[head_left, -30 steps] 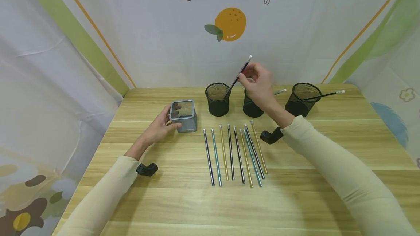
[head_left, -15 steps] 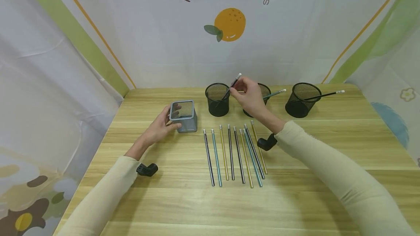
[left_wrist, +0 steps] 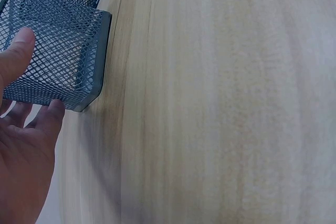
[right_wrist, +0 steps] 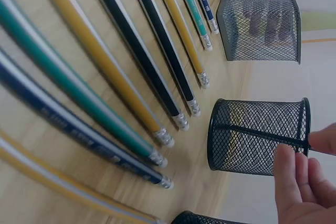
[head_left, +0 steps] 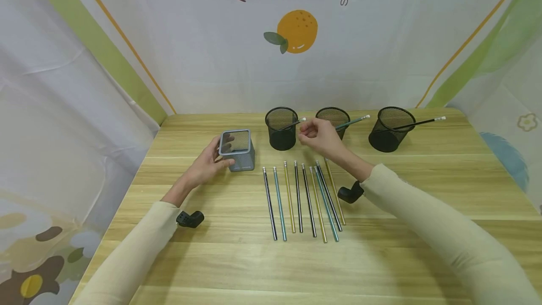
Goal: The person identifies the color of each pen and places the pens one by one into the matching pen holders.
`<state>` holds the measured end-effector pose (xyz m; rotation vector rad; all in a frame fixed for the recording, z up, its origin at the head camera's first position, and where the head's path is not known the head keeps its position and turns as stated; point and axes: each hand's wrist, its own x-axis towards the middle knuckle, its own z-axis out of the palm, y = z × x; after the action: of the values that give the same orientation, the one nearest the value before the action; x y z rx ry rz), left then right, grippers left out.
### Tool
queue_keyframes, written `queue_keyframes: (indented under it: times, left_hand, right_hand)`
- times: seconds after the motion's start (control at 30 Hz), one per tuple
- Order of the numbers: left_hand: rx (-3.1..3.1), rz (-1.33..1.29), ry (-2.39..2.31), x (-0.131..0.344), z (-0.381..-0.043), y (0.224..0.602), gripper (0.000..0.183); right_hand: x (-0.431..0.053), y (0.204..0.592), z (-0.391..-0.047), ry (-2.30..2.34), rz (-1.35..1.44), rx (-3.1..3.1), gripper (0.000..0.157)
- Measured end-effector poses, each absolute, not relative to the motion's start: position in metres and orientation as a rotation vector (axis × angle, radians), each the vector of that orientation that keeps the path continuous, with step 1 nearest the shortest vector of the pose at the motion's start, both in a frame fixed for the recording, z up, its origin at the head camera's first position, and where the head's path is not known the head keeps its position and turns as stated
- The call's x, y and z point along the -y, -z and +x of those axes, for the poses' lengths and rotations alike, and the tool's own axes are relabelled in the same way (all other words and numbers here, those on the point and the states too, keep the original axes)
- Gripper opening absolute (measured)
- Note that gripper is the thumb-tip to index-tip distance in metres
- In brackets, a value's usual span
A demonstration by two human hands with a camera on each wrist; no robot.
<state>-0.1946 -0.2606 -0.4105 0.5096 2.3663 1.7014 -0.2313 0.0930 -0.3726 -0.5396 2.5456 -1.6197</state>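
My left hand (head_left: 203, 166) grips the grey square mesh pencil holder (head_left: 242, 161) from its left side, thumb in front and fingers behind. The holder stands upright on the table. Beside it, a dark pencil (head_left: 292, 124) leans inside the left black round mesh cup (head_left: 282, 141), its white eraser end over the right rim. My right hand (head_left: 323, 139) hovers just right of that cup, thumb and fingers apart close to the pencil in the right wrist view. Several black, blue, teal and yellow pencils, such as a yellow pencil (head_left: 290, 196), lie in a row in front.
The middle black cup (head_left: 332, 116), partly behind my right hand, holds a teal pencil (head_left: 354, 121). Farther right, another black cup (head_left: 383, 139) tilts with a black pencil (head_left: 419, 123) jutting out. A printed curtain (head_left: 237, 79) hangs behind the table's back edge.
My right hand has lowered the dark pencil into the left round cup and let it go; the pencil now rests on the rim. My left hand and the square holder have stayed put.
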Motion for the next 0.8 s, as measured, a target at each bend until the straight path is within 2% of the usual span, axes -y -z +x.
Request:
queue_keyframes:
  times: [0.17,0.47,0.8]
  left_hand:
    - [-2.361,0.504,-1.710,0.261,-0.195,0.410,0.069]
    - [-2.374,0.501,-1.697,0.260,-0.194,0.409,0.070]
    - [-2.384,0.494,-1.690,0.260,-0.194,0.409,0.070]
  right_hand:
    - [-0.098,0.372,-0.229,1.557,-0.563,-2.489,0.024]
    - [-0.107,0.371,-0.224,1.482,-0.678,-2.419,0.009]
    - [-0.117,0.375,-0.222,1.357,-0.749,-2.469,0.008]
